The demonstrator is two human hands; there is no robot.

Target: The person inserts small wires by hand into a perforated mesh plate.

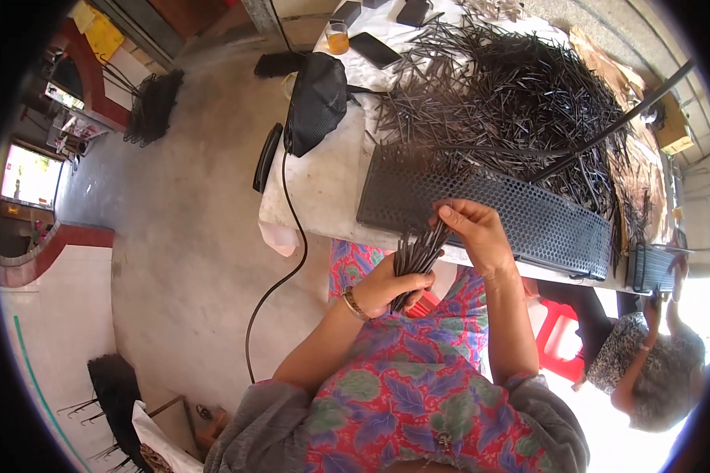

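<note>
Black, thin sticks make up the bundle [420,256] in the left hand [385,287], its grip wrapped round the lower part, probably to keep the sticks together. The right hand [485,240] pinches the top ends, seemingly to steady them. All this is just in front of the perforated panel [528,214]; behind it, a heap [544,94] (quite a tangle) covers the worktop [317,189], presumably fenced from the edge.

A clear glass of amber liquid [337,39] is set beside a black smartphone [375,50], with a black fabric bag [317,102] placed nearer. A dark cable [305,244] is seen curving against the concrete floor [189,236]; a red plastic seat [548,315] is partly hidden.
</note>
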